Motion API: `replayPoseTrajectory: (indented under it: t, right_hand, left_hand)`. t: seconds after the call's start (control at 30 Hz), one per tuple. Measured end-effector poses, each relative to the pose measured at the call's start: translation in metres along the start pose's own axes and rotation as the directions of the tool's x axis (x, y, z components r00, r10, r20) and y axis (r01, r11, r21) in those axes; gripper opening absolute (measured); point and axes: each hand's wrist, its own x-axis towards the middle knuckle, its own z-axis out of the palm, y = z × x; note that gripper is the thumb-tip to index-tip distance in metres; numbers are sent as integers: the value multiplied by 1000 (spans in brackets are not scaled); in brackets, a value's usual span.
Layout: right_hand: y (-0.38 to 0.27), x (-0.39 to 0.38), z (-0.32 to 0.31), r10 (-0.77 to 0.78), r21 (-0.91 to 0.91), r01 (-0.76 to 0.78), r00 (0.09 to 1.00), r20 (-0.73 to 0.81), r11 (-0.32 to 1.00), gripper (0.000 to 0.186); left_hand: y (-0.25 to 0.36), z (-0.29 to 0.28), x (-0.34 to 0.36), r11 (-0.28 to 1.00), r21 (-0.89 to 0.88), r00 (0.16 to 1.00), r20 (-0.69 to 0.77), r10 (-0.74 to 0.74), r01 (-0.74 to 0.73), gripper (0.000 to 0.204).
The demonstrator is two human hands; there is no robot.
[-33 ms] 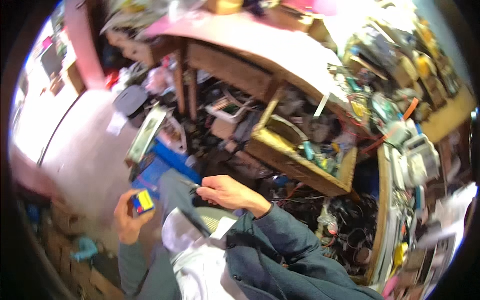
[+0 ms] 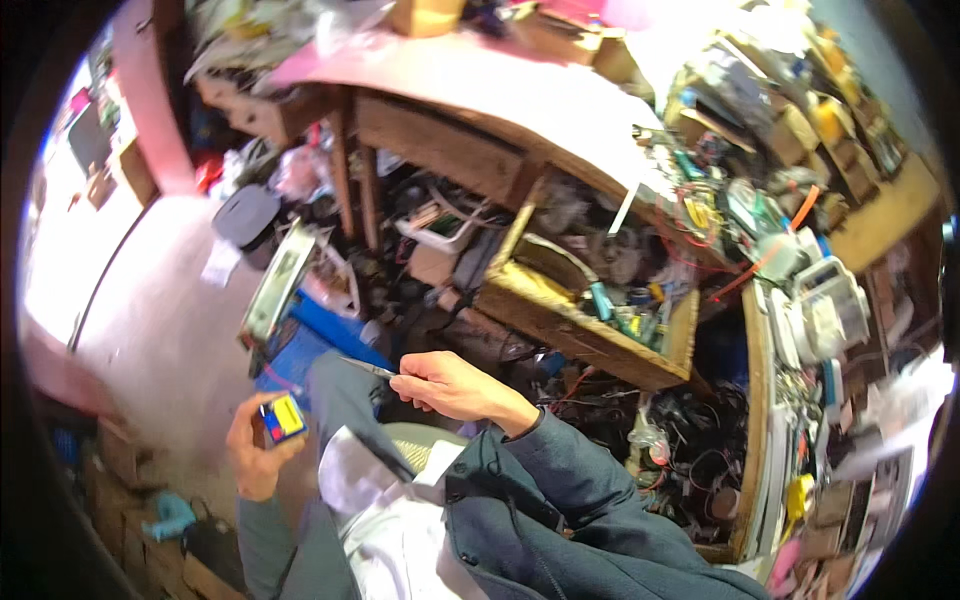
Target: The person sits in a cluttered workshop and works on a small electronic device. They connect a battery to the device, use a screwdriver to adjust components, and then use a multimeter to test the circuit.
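My left hand (image 2: 256, 448), at the lower left, is closed around a small blue and yellow box (image 2: 285, 418), gripped between thumb and fingers. Nearer the middle, my right hand (image 2: 455, 388) is closed on a thin, pointed metal tool (image 2: 366, 368) whose tip points left, over my grey-trousered knee (image 2: 342, 395). Its handle is hidden in my fist, so I cannot tell its exact kind. The box and the tool are apart from each other.
Ahead stands a cluttered wooden workbench (image 2: 440, 133) with a pink top. An open wooden drawer (image 2: 575, 325) full of parts juts out at right. Blue containers (image 2: 335, 325) and a long metal-framed piece (image 2: 277, 283) lie beyond my knee. Piled electronics (image 2: 840, 310) crowd the right.
The whole view has shifted slightly, so the bench and drawer appear a little further left. Both hands keep their holds; the metal tool shows more sharply now.
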Motion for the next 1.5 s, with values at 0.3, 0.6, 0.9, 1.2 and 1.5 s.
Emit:
replayPoseTrajectory:
  t: [0.3, 0.6, 0.9, 1.2, 1.5]
  right_hand:
    - [-45, -112, -142, -194, -188, 64, 491, -849, 980, 29]
    - [22, -163, -375, -479, -524, -590, 249, -842, 615, 42]
    - [-23, -110, -373, -497, -643, -663, 439, -749, 384, 20]
    - [7, -134, -298, -791, -563, -724, 39, -611, 399, 43]
    - [79, -148, -215, -682, -613, -533, 87, -726, 584, 35]
  left_hand:
    - [7, 67, 48, 948, -146, 857, 406, 319, -284, 66]
    - [31, 104, 35, 919, -355, 755, 553, 353, -170, 65]
    - [48, 127, 60, 961, -242, 786, 565, 251, -133, 71]
    - [76, 180, 104, 863, -498, 853, 483, 199, 80, 56]
    - [73, 265, 123, 809, -588, 827, 461, 322, 13, 46]
